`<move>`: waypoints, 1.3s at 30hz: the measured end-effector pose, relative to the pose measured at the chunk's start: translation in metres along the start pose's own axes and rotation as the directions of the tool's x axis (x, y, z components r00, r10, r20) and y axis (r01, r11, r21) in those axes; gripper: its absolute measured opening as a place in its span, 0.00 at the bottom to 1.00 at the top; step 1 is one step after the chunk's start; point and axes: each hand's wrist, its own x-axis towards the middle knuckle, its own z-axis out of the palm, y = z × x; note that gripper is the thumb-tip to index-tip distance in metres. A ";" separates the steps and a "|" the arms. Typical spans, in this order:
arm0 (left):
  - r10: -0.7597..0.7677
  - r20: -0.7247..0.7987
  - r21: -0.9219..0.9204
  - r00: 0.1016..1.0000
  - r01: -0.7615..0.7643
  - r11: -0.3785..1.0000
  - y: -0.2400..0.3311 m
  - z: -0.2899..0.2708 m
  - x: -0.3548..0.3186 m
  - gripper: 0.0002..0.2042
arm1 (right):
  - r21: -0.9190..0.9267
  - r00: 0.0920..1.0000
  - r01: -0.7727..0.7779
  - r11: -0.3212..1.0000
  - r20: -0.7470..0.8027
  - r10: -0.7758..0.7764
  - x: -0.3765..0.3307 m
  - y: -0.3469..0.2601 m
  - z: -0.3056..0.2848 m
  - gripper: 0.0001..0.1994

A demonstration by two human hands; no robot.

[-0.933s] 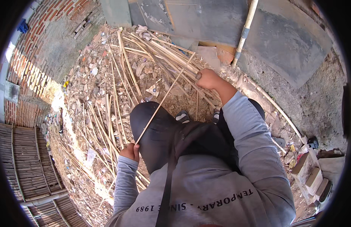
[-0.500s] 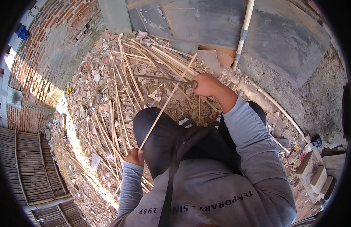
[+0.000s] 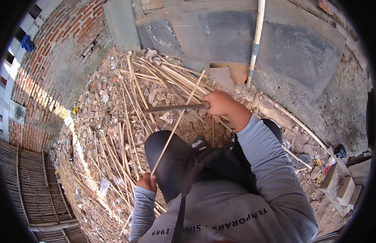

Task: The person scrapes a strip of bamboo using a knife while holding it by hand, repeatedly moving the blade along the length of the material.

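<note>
Rubble [image 3: 99, 111] and loose sticks [image 3: 180, 77] lie below the held knife [image 3: 165, 109].

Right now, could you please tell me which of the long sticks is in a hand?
The pale stick in the left hand, crossing the knife in this view; the other sticks lie unheld on the ground.

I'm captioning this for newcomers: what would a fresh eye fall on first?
Probably the long knife in the right hand, mid-picture, its blade crossing a pale strip whose lower end the left hand holds. Next might come the heap of strips at upper middle, and the pale pole before the grey panels, right of top centre.
</note>
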 end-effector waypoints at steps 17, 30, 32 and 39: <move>0.023 -0.050 -0.033 0.998 -0.025 0.999 0.014 0.006 0.009 0.14 | 0.003 0.995 -0.075 0.997 0.071 0.074 -0.006 -0.014 0.008 0.14; -0.015 -0.094 -0.097 0.995 0.005 0.995 0.013 0.018 0.014 0.18 | 0.123 0.984 -0.163 0.979 0.098 0.152 0.004 0.011 0.042 0.15; -0.013 -0.036 -0.067 0.999 0.011 0.998 0.014 0.005 0.014 0.18 | 0.116 0.970 -0.210 0.971 -0.102 0.222 0.015 0.029 0.046 0.15; 0.031 -0.046 -0.141 0.998 -0.037 0.989 0.003 0.008 0.011 0.18 | 0.048 0.997 -0.068 0.997 0.044 0.066 0.001 -0.033 0.028 0.13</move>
